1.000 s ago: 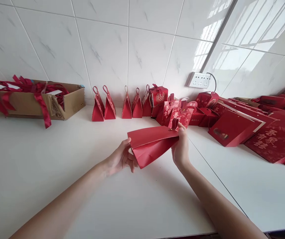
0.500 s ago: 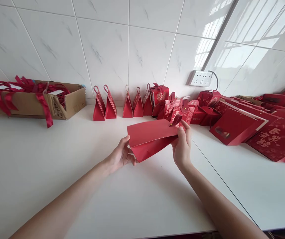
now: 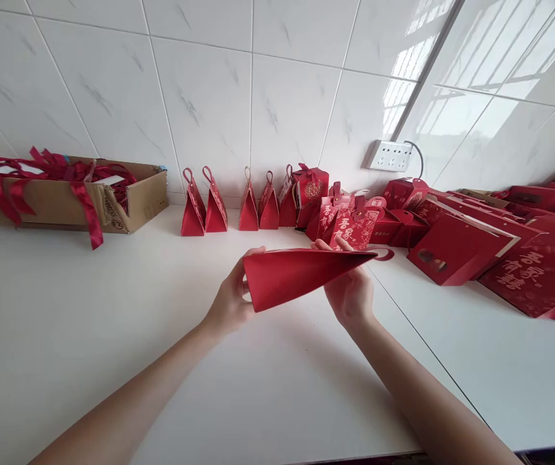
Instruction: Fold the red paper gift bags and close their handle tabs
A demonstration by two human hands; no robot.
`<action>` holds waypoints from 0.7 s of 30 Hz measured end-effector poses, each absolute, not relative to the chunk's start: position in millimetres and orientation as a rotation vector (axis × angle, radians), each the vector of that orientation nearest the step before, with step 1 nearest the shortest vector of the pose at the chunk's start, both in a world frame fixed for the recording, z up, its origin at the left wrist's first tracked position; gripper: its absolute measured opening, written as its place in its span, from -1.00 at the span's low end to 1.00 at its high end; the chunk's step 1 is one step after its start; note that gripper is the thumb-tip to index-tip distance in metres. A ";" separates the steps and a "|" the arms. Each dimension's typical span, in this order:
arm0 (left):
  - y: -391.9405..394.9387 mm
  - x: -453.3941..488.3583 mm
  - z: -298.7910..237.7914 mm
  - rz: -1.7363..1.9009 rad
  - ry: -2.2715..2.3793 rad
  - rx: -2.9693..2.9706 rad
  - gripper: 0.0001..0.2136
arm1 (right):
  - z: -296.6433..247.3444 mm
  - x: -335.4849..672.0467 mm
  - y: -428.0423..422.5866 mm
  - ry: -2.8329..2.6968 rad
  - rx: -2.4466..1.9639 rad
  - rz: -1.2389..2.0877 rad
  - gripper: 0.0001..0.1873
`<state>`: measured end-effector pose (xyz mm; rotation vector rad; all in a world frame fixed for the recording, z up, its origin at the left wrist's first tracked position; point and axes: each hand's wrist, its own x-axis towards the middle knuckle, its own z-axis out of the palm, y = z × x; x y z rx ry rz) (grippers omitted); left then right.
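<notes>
Left hand (image 3: 232, 294) has the wide end of a red paper box (image 3: 297, 274) gripped, fingers along its left edge. Right hand (image 3: 352, 294) is against the far side, near the narrow end, fingertips poking past the top edge; can't tell if it's clamped or just bracing. Box sits mid-frame, raised off the counter (image 3: 161, 394), on its side, triangular end toward camera, tip pointing right. Loop handle (image 3: 384, 254) sticks out past the tip.

Behind it, center of frame: small triangular boxes (image 3: 193, 216) standing upright in a row near the tiled wall (image 3: 200, 84), loops up. Just right of them, a red box with a bow (image 3: 312, 188), then a cluster of printed red boxes. Larger red boxes (image 3: 459, 248) lean in a stack, right side of frame. Power strip (image 3: 388, 155) on the wall, upper right. Cardboard carton (image 3: 148, 197) at left, red ribbons (image 3: 86, 206) hanging over its front.
</notes>
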<state>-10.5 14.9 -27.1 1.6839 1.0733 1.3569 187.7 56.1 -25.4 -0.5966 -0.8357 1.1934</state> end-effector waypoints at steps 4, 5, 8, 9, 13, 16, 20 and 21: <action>15.0 -9.5 -28.8 1.383 1.024 1.719 -0.30 | -26.5 187.1 56.2 -0.831 -0.608 1.225 -0.65; 14.8 -9.5 -29.8 1.373 1.017 1.715 -0.30 | -25.8 187.0 56.2 -0.814 -0.601 1.233 -0.64; 14.3 -9.7 -33.5 1.352 1.028 1.702 -0.30 | -22.7 186.6 56.0 -0.748 -0.601 1.258 -0.63; 14.1 -9.8 -34.4 1.354 1.037 1.702 -0.29 | -21.8 186.6 55.9 -0.734 -0.610 1.259 -0.63; 13.9 -9.2 -34.4 1.384 1.025 1.723 -0.31 | -21.2 186.8 56.4 -0.767 -0.626 1.238 -0.66; 13.3 -8.0 -31.1 1.392 1.017 1.734 -0.33 | -22.3 187.1 57.3 -0.792 -0.591 1.232 -0.70; 12.0 -8.1 -28.9 1.327 1.090 1.689 -0.30 | -22.3 187.6 57.6 -0.741 -0.601 1.248 -0.76; 11.8 -8.4 -29.3 1.318 1.095 1.685 -0.30 | -21.9 187.7 57.3 -0.727 -0.610 1.254 -0.76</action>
